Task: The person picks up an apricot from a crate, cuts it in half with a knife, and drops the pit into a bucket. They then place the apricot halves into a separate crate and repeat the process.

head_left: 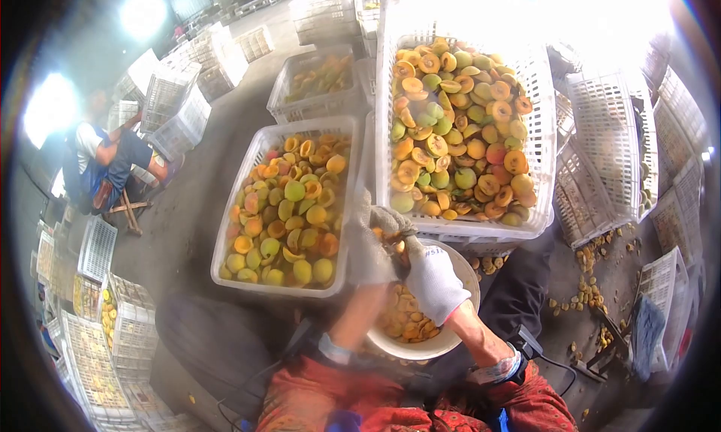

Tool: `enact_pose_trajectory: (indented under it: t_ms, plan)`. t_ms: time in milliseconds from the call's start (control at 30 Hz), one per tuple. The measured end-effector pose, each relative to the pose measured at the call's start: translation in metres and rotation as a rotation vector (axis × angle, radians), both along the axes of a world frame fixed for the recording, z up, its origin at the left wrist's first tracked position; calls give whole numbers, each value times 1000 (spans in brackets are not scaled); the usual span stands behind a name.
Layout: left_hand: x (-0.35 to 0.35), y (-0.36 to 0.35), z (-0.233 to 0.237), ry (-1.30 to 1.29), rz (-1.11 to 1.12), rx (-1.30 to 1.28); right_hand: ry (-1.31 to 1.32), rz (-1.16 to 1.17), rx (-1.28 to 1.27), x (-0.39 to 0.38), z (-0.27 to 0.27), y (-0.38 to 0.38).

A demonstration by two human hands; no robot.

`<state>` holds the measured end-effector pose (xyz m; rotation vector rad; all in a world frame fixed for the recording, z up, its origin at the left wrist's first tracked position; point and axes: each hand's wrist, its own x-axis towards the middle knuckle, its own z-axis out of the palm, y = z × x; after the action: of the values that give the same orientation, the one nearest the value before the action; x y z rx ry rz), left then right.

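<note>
My left hand [373, 240], in a pale work glove, is closed and partly blurred. Its fingers curl round an orange apricot [398, 246]. Right against it is my right hand [434, 280], in a white knitted glove, with bent fingers closed at the same fruit; whatever they grip is hidden. Both hands are over a white bucket [467, 276] that holds pitted-looking apricot pieces [405, 312]. Beyond my hands stands a large white crate [548, 161] of halved apricots [466, 131]. To the left, a white tub [225, 229] contains more green and orange apricot halves [289, 214].
Another tub [315, 101] stands behind. Stacked white crates [601, 124] rise at right, with apricot pits or pieces [586, 285] scattered on the floor. More crates [94, 357] line the left side. A person [113, 150] sits on a wooden stool [129, 209] at far left.
</note>
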<state>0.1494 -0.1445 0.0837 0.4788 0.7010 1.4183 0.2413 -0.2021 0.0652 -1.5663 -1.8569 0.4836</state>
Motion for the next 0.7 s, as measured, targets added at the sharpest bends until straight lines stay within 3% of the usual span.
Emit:
enact_pose_trajectory:
  t_ms: [133, 300, 367, 467, 500, 533, 567, 600, 633, 667, 700]
  plan:
    - [0, -2, -4, 163, -9, 87, 125, 96, -21, 13, 4, 6]
    - [6, -4, -1, 105, -46, 61, 59, 272, -118, 31, 11, 8]
    - [6, -1, -3, 23, -77, 31, 233, 373, -312, 45, 21, 16]
    - [1, 2, -19, -311, -154, -124, 197, 525, -217, 61, -8, 27]
    - [-6, 12, -28, -310, -168, -121, 178, 599, -165, 68, -22, 32]
    - [-16, 26, -40, -367, -253, 76, 218, 609, -91, 73, -38, 25]
    - [-25, 37, -27, -439, -216, 97, 255, 619, -15, 79, -54, 19]
    - [-34, 47, -15, -511, -180, 120, -106, 629, -60, 81, -54, 2]
    - [-44, 59, 14, -590, -27, -36, -287, 617, -88, 87, -60, -4]
    - [-66, 76, 7, -243, 39, 126, -471, 616, -111, 93, -66, -11]
    - [-85, 91, 0, -73, 70, 211, -702, 586, 302, 103, -83, -8]
